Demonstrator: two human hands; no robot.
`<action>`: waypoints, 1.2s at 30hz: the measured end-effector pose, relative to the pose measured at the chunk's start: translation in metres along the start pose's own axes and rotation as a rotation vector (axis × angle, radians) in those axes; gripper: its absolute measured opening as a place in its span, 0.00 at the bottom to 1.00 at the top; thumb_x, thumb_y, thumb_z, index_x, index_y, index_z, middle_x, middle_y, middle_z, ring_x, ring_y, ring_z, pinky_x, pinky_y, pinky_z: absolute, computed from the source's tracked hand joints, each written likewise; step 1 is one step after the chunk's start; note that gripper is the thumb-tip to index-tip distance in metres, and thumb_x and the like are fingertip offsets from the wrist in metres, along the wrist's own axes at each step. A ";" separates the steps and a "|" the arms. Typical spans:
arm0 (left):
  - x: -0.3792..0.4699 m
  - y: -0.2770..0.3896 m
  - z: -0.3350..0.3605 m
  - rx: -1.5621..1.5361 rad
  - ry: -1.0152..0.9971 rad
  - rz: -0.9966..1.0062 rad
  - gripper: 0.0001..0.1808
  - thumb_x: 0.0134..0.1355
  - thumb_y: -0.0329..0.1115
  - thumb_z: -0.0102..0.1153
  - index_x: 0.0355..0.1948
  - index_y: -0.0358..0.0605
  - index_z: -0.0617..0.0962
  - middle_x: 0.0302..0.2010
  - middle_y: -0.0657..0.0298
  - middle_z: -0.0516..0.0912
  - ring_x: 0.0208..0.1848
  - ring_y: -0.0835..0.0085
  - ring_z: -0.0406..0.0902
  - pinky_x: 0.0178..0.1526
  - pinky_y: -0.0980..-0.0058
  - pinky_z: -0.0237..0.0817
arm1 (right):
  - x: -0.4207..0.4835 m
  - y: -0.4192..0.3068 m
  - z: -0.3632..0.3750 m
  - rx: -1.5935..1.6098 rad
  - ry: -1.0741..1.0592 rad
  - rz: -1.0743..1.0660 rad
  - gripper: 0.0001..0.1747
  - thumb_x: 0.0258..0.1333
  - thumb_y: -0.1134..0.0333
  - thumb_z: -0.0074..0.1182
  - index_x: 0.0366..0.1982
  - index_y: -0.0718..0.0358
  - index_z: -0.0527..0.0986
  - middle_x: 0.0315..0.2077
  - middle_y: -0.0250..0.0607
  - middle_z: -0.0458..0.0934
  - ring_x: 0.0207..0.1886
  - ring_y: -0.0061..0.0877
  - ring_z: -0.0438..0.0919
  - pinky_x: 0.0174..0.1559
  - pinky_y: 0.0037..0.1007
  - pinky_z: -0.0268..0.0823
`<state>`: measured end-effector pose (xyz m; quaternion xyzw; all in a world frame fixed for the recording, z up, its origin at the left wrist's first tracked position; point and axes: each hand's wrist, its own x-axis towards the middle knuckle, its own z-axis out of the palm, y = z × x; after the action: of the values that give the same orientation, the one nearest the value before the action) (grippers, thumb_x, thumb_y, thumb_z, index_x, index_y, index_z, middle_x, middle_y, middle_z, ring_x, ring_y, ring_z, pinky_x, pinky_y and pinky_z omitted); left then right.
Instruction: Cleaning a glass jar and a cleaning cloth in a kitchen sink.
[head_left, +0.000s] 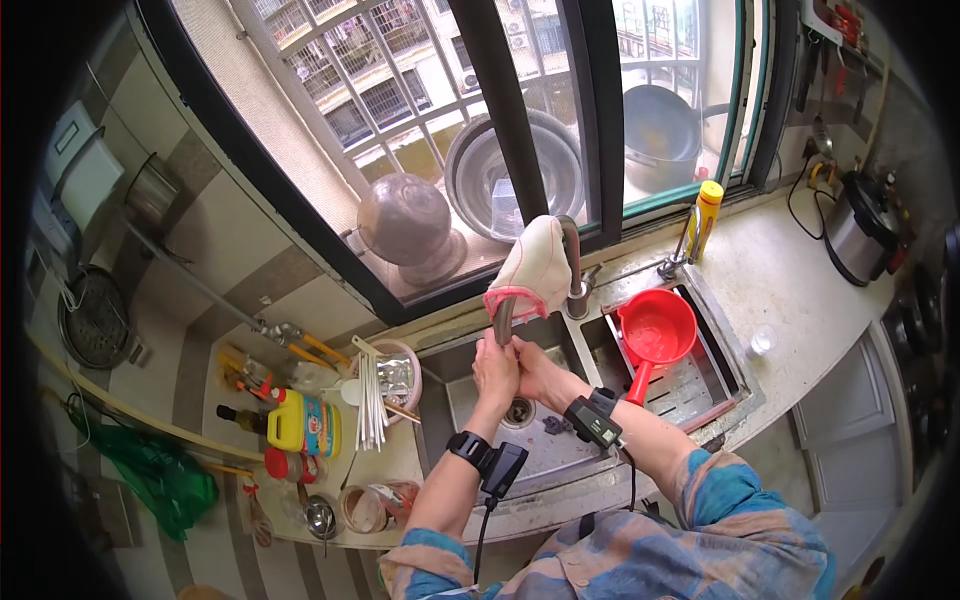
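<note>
My left hand (495, 375) and my right hand (537, 370) meet at the open end of the curved faucet (504, 322), over the left basin of a stainless steel sink (491, 456). Their fingers are close together and partly hidden, so whether they hold anything is unclear. A white cloth with red stripes and a pink edge (536, 259) drapes over the faucet's bend, above both hands. Below them are the drain (519, 412) and a small dark clump, perhaps a scouring pad (555, 425), on the basin floor.
A red plastic ladle (658, 326) rests over the right basin, beside a smaller tap (679, 255) and yellow canister (705, 217). Left of the sink stand a pink-rimmed basin (409, 356), a yellow jug (300, 424) and jars (364, 506). An electric pressure cooker (862, 229) sits far right.
</note>
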<state>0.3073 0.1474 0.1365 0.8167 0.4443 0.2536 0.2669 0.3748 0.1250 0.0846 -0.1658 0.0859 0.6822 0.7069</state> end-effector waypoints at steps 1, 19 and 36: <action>-0.003 0.005 0.001 -0.040 -0.013 0.001 0.16 0.59 0.42 0.48 0.38 0.39 0.74 0.36 0.45 0.76 0.39 0.48 0.74 0.40 0.57 0.64 | 0.001 -0.006 -0.005 -0.029 -0.032 -0.003 0.19 0.65 0.60 0.25 0.36 0.60 0.69 0.35 0.42 0.74 0.39 0.35 0.73 0.46 0.39 0.66; 0.013 -0.061 0.026 -1.133 -0.173 -0.452 0.15 0.54 0.33 0.59 0.40 0.39 0.71 0.35 0.60 0.77 0.34 0.74 0.75 0.36 0.77 0.68 | -0.010 -0.005 -0.001 -0.100 0.191 -0.245 0.07 0.56 0.65 0.47 0.29 0.60 0.71 0.25 0.35 0.76 0.28 0.23 0.75 0.30 0.27 0.70; -0.006 -0.023 0.022 0.296 0.215 0.119 0.17 0.57 0.47 0.49 0.41 0.49 0.77 0.43 0.60 0.72 0.53 0.59 0.60 0.54 0.51 0.43 | -0.016 -0.012 0.008 -0.012 0.063 -0.076 0.10 0.57 0.62 0.46 0.27 0.59 0.73 0.25 0.33 0.77 0.32 0.26 0.76 0.39 0.31 0.69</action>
<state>0.3046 0.1483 0.1041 0.8401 0.4537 0.2863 0.0794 0.3846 0.1131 0.0992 -0.1946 0.0975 0.6499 0.7282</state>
